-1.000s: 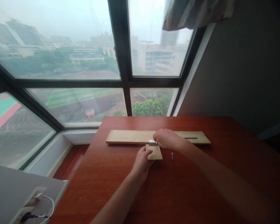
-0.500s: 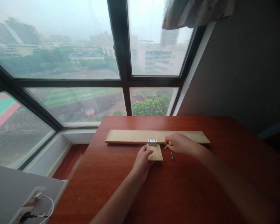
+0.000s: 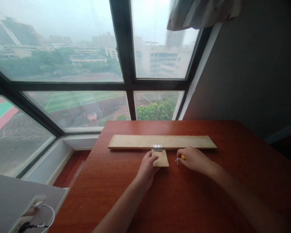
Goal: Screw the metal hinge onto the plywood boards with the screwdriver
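Observation:
My left hand (image 3: 147,164) grips a small wooden block (image 3: 162,159) by its left side, thumb on top. A silver metal hinge (image 3: 157,148) spans the seam between this block and a long pale board (image 3: 133,141). To the right, my right hand (image 3: 191,158) is closed around a screwdriver with a yellow handle (image 3: 183,157), most of it hidden by the fingers. Its thin metal shaft points left and down. Just at its tip, a slim metal piece like a screw (image 3: 177,162) lies on the table, too small to make out fully.
The reddish-brown wooden table (image 3: 106,187) reaches back to large dark-framed windows (image 3: 128,48). At the lower left, a wall carries sockets with a white cable (image 3: 52,210). A curtain (image 3: 203,14) hangs at the upper right.
My right hand has moved right and slightly toward me with the screwdriver, away from the hinge, bringing its tip to the small metal piece. My left hand still holds the block.

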Demonstrator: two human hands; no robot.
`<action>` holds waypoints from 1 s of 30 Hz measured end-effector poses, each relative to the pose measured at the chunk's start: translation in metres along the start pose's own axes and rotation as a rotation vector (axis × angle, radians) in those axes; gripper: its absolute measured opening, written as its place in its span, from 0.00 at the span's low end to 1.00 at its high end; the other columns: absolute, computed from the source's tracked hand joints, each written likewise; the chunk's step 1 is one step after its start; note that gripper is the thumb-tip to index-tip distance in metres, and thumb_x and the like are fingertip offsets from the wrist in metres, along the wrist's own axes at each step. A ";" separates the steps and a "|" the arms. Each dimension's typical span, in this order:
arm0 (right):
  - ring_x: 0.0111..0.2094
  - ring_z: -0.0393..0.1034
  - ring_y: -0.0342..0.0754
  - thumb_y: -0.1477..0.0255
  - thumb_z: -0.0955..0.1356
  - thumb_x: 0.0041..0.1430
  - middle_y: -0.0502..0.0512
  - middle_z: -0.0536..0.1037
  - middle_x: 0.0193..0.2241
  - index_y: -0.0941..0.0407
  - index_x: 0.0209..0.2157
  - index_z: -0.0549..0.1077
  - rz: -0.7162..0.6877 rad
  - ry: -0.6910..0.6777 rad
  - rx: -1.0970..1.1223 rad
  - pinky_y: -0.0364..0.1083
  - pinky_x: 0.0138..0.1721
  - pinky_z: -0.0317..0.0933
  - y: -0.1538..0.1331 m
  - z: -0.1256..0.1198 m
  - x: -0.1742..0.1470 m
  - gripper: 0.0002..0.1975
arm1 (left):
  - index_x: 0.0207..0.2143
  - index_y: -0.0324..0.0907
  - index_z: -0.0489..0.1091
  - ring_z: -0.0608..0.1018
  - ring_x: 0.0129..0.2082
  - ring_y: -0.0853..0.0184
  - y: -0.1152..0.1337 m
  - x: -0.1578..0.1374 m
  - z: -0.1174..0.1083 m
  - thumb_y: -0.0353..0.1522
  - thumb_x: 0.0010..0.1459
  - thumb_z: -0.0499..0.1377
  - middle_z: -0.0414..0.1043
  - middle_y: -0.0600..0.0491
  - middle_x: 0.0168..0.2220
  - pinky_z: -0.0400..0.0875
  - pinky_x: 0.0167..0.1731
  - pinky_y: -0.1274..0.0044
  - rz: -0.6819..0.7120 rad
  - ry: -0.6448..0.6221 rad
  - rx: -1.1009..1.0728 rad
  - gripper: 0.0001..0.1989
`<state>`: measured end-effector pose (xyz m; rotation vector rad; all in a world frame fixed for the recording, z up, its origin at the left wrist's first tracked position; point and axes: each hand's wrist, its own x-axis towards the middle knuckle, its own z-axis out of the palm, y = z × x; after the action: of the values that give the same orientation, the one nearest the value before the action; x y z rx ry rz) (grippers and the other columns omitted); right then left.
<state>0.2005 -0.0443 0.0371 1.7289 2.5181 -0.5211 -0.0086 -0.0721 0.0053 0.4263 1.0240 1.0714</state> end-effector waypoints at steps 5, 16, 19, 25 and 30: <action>0.37 0.74 0.51 0.71 0.64 0.57 0.55 0.80 0.34 0.52 0.33 0.75 0.036 -0.006 -0.048 0.44 0.33 0.55 0.000 0.011 -0.004 0.07 | 0.38 0.40 0.70 0.75 0.33 0.69 0.000 0.001 -0.002 0.25 0.46 0.60 0.73 0.50 0.35 0.72 0.30 0.80 -0.005 -0.017 -0.008 0.13; 0.39 0.74 0.52 0.72 0.64 0.58 0.55 0.79 0.35 0.52 0.34 0.74 0.040 -0.032 -0.092 0.44 0.34 0.55 -0.002 0.016 -0.007 0.07 | 0.38 0.40 0.69 0.75 0.33 0.68 -0.002 0.004 -0.004 0.25 0.46 0.60 0.73 0.49 0.36 0.74 0.32 0.78 -0.019 -0.025 -0.014 0.13; 0.40 0.74 0.52 0.71 0.63 0.58 0.55 0.79 0.35 0.52 0.34 0.74 0.037 -0.039 -0.088 0.44 0.35 0.56 -0.001 0.017 -0.006 0.07 | 0.38 0.40 0.70 0.75 0.32 0.69 -0.001 0.005 -0.004 0.25 0.46 0.60 0.74 0.49 0.36 0.73 0.32 0.78 -0.021 -0.022 -0.015 0.13; 0.40 0.74 0.53 0.70 0.64 0.58 0.54 0.79 0.36 0.51 0.35 0.74 0.046 -0.046 -0.065 0.45 0.34 0.56 0.001 0.016 -0.008 0.07 | 0.39 0.39 0.69 0.75 0.32 0.69 -0.001 0.004 -0.004 0.25 0.47 0.59 0.74 0.49 0.36 0.73 0.31 0.79 -0.016 -0.020 -0.010 0.13; 0.40 0.74 0.53 0.70 0.64 0.57 0.54 0.80 0.37 0.51 0.38 0.74 0.045 -0.012 -0.027 0.45 0.35 0.57 0.001 0.008 -0.009 0.09 | 0.38 0.39 0.69 0.75 0.32 0.69 0.000 0.004 -0.005 0.25 0.48 0.59 0.74 0.49 0.35 0.73 0.31 0.79 -0.015 -0.041 -0.007 0.12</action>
<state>0.2037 -0.0542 0.0312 1.7633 2.4604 -0.4908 -0.0125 -0.0694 0.0008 0.4334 0.9857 1.0487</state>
